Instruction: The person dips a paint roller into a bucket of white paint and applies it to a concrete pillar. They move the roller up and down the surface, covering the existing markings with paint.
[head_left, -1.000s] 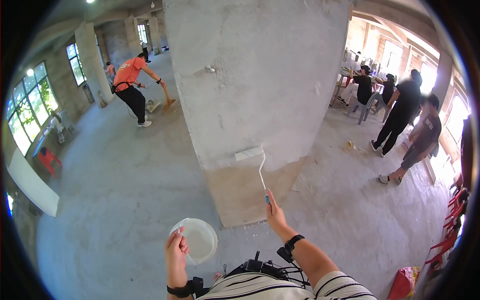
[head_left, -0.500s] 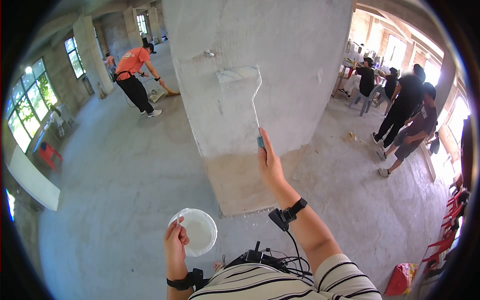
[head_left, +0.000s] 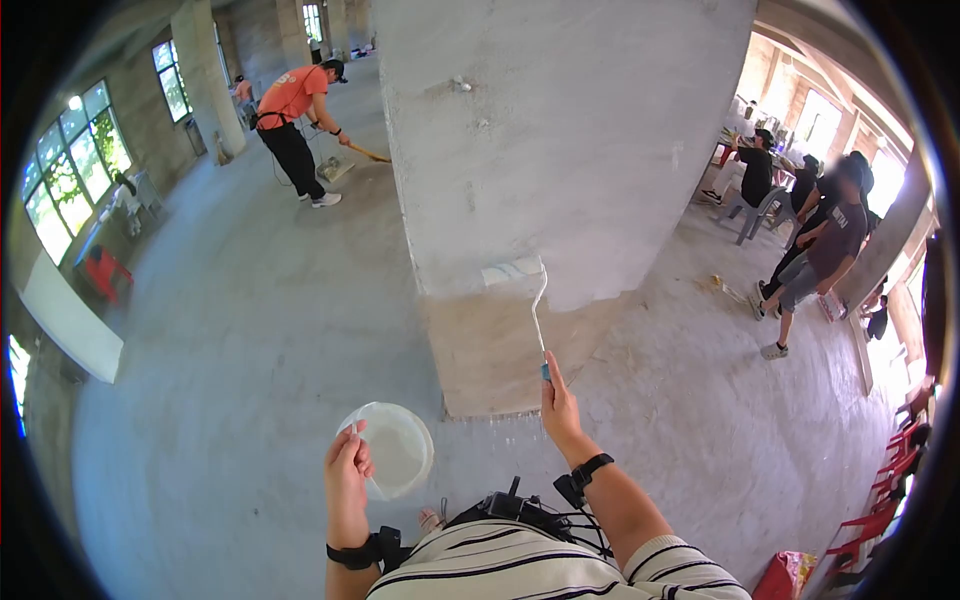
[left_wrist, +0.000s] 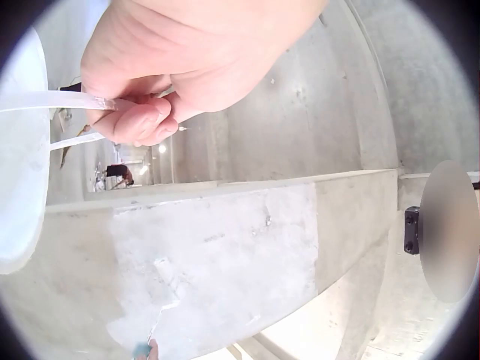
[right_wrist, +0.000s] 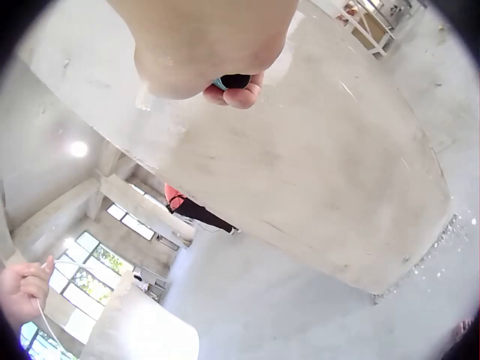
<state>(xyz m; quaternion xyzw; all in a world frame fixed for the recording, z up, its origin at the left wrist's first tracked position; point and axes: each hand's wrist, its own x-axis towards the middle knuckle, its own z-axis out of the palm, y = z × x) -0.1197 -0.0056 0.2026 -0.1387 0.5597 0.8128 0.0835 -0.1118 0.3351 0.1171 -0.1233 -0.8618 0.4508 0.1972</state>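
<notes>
Paint roller [head_left: 513, 271]: white sleeve, thin bent frame, blue grip, pressed on column [head_left: 560, 130]. Right hand [head_left: 562, 405] fingers curled round grip. Left hand [head_left: 347, 468] pinches thin handle of white bucket [head_left: 430, 445].

I count two hands of mine: my left hand [head_left: 347, 470] at 7 o'clock and my right hand [head_left: 560, 402] at 5 o'clock. There are two black wrist straps [head_left: 590, 468], one on each wrist. One paint roller [head_left: 535, 300]. One white paint bucket [head_left: 402, 452]. One concrete pillar [head_left: 560, 130] stands close at 12 o'clock, and two more pillars [head_left: 205, 80] are far off at 11. One person in an orange shirt [head_left: 295, 100] is at 11 o'clock with one broom [head_left: 366, 152]. At 2 o'clock I make out at least four people [head_left: 830, 240], who overlap too much for a surer number. One red stool [head_left: 105, 272] is at 9 o'clock.
</notes>
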